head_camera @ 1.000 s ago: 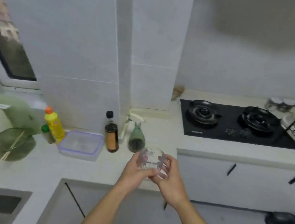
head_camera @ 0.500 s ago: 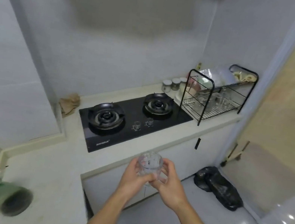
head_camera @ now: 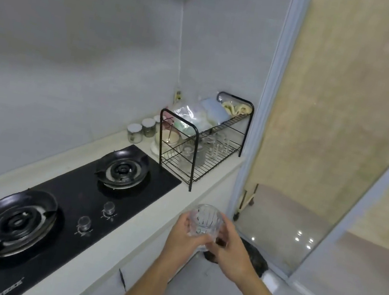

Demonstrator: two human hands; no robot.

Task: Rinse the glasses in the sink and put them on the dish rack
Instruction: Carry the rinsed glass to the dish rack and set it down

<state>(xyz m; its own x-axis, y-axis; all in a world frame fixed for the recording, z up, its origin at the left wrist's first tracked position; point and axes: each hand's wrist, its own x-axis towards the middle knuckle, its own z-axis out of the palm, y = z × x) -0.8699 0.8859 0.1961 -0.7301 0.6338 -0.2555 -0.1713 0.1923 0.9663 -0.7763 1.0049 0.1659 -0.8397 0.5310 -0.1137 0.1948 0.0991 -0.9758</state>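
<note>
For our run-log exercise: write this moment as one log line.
left hand: holds glass | right hand: holds glass | glass: mouth up, not yet on rack | rack: other glasses on lower shelf

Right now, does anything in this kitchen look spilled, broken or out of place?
Nothing stands out. The clear ribbed glass tumbler looks whole, held between the left hand and right hand. The black wire dish rack stands level on the pale counter, no spill visible. Only a dark bag lies on the floor.

A home kitchen: a two-burner gas hob (head_camera: 58, 204) set in a counter (head_camera: 135, 241), with a dish rack (head_camera: 198, 148) and jars (head_camera: 135, 133).
</note>
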